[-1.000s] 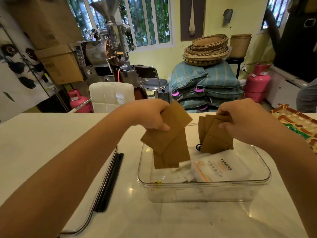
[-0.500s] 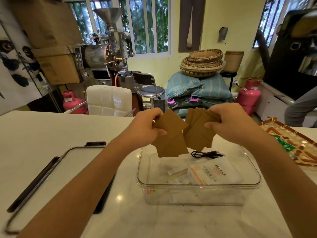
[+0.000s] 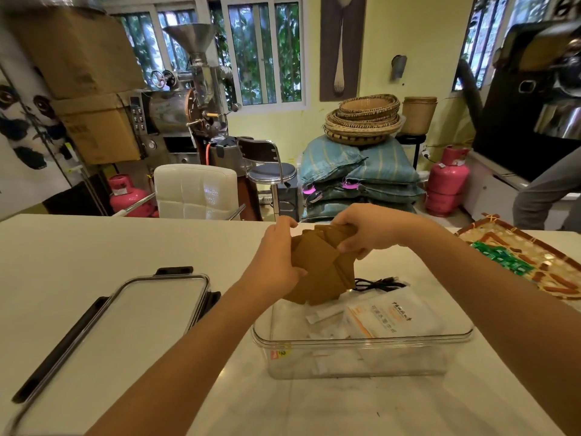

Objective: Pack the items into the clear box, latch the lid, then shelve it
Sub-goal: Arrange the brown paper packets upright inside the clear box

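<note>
Left hand point(image 3: 276, 262): fingers pinching the left edge of the brown paper sleeves point(image 3: 320, 272) – thumb on the near face.
Right hand point(image 3: 367, 229): fingers closed over the top right of the same fanned stack.
Brown paper sleeves: held in the air by both hands, above the far left part of the clear box point(image 3: 361, 341); not yet inside.
Clear box: open, near the front edge of the surface point(image 3: 78, 247), right of centre. Contents: white printed pouch point(image 3: 393, 313), small white sachets point(image 3: 323, 316), black cable point(image 3: 377, 283) at the far wall.
Lid point(image 3: 157, 306): lying flat on the surface, left of the box, apart from it; black latches visible.
Handling: sleeves look light, thin and bendable – likely to fan out and slide. Grip the squared stack at opposite edges; lower flat.
Box handling: rigid, smooth walls; probably light. Hold by both short ends.
</note>
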